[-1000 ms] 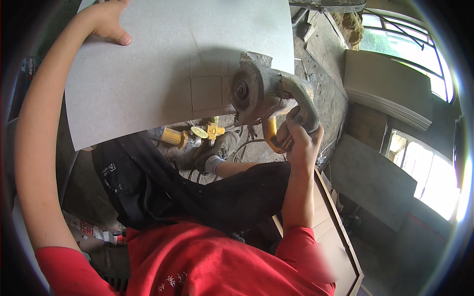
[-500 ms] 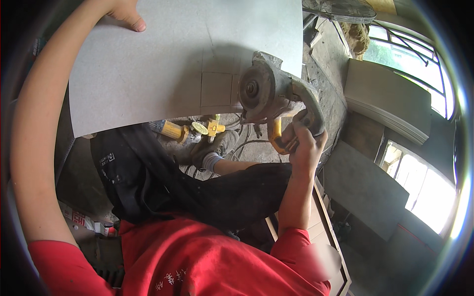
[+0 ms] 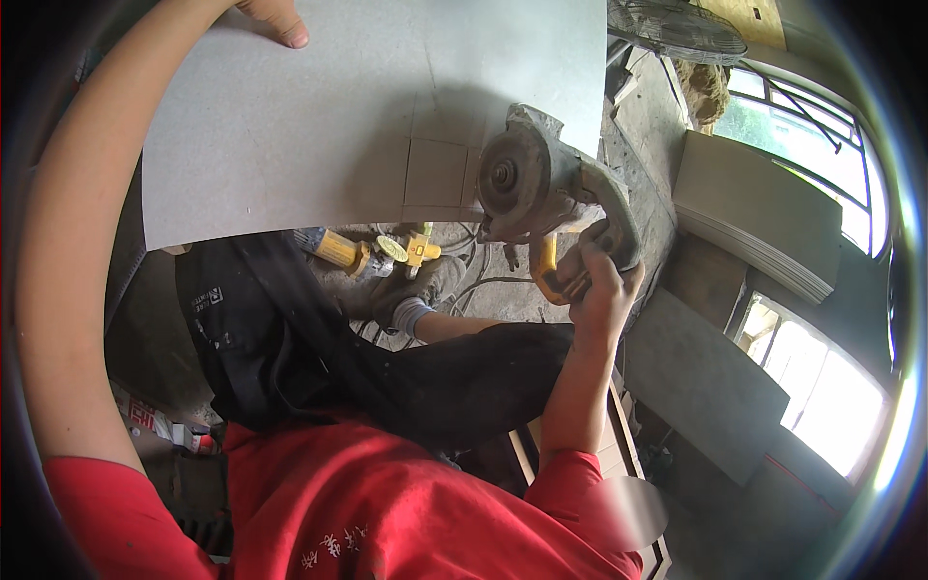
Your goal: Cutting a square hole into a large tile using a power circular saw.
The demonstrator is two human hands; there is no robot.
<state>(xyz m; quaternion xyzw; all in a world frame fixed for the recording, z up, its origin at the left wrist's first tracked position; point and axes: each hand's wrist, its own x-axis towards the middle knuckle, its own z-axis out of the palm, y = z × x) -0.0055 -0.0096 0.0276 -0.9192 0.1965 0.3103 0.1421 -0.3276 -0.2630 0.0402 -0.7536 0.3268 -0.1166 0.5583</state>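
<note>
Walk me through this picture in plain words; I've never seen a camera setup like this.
There's no robot: a person works bare-handed, seen from a wide camera on their own head, looking down. It bends straight edges.

The right hand grips a dusty power tool by its handle, over the near right part of a grey panel. The left hand rests on the panel, partly cut off by the frame. Thin dark lines mark the panel's surface.

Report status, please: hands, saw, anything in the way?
Right hand gripping saw. Left hand on board, partly out of view. Saw at board's near right corner, contact unclear. Yellow tool shows past board's near edge.
</note>
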